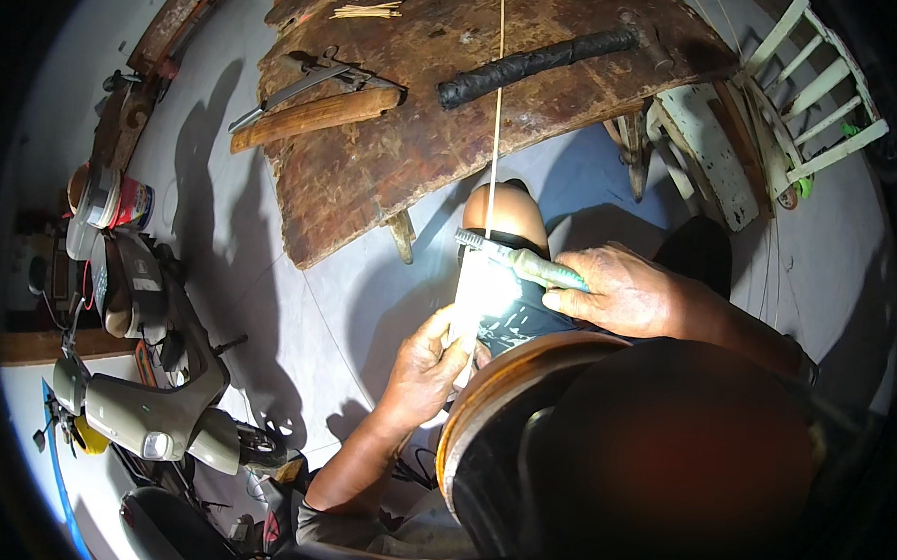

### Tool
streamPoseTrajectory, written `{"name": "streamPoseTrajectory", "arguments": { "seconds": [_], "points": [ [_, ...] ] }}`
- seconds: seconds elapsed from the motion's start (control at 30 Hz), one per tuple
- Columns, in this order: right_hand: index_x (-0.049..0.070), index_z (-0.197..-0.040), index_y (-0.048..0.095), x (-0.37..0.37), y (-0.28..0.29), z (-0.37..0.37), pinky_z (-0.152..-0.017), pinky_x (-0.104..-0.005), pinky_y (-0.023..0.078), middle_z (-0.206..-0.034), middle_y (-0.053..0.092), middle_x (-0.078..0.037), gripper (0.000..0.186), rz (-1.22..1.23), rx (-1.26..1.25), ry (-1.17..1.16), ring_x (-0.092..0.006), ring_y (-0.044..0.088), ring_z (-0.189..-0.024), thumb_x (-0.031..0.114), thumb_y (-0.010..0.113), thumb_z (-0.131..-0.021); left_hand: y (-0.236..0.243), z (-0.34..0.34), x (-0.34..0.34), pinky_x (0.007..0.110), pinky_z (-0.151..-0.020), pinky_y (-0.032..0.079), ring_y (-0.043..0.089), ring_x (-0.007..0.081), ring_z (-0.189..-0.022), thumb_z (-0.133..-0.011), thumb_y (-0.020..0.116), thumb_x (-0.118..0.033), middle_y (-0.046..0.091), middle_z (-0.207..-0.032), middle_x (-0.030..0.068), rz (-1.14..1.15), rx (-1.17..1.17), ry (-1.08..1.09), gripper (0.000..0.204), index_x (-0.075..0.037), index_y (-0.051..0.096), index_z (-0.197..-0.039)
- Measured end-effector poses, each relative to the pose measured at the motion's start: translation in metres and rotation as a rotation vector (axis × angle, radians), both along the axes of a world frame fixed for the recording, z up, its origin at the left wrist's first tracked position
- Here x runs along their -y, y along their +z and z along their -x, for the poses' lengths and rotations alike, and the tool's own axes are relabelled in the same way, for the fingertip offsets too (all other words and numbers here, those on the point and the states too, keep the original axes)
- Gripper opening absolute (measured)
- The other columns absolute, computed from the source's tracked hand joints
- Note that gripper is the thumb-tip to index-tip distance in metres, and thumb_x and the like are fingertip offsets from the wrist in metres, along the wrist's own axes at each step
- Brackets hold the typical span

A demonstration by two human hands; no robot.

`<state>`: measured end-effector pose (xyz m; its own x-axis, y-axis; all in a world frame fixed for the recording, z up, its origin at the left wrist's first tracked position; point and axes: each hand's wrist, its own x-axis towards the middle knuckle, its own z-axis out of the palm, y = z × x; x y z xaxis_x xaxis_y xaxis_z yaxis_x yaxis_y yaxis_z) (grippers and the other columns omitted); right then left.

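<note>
My left hand (425, 369) is closed round the lower end of a long, thin, pale strip (496, 132), which looks like split bamboo or wood. The strip stands away from me over my bare knee (506, 214) and on across the table. In my right hand (618, 287) is a short tool (531, 266) with a greenish handle and a dark, ridged head. That head lies across the strip just above my left hand, by the knee. Bright glare over my lap washes out the strip's lower part, so I cannot tell exactly where the tool touches it.
On the worn wooden table (352, 186) lie a hammer (538, 69) with a black-wrapped handle, a wooden piece (320, 119) beside a metal blade (296, 95), and thin sticks (368, 10). A white chair (827, 101) stands at right, a scooter (142, 412) at left. A brown-rimmed round shape (509, 373) hides my lap.
</note>
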<state>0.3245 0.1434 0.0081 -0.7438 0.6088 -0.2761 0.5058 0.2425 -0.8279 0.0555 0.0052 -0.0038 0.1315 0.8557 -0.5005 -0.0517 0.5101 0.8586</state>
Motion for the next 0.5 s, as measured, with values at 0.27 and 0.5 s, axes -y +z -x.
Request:
{"name": "streamPoseTrajectory", "arguments": {
  "seconds": [0.27,0.5],
  "points": [
    [-0.004,-0.101,0.064,-0.006,0.001,-0.001,-0.081,-0.0526,0.052,-0.092,0.069,-0.027,0.039,0.038,0.009,0.055,-0.0465,0.069,-0.091,0.035,0.061,-0.104,-0.003,0.002,0.000,0.021,-0.066,0.050,0.061,0.0048,-0.073,-0.111,0.057,-0.010,0.072,-0.094,0.0021,0.051,0.026,0.026,0.038,-0.005,0.053,-0.148],
    [-0.001,-0.104,0.070,0.007,-0.015,0.008,-0.086,-0.0552,0.054,-0.097,0.072,-0.027,0.038,-0.111,0.028,-0.084,-0.0464,0.071,-0.099,0.037,0.064,-0.103,0.013,0.002,0.001,0.020,-0.078,0.050,0.062,0.0042,-0.091,-0.111,0.057,-0.009,0.071,-0.112,0.0038,0.131,0.352,0.025,0.033,-0.003,0.058,-0.143]
  ]
}}
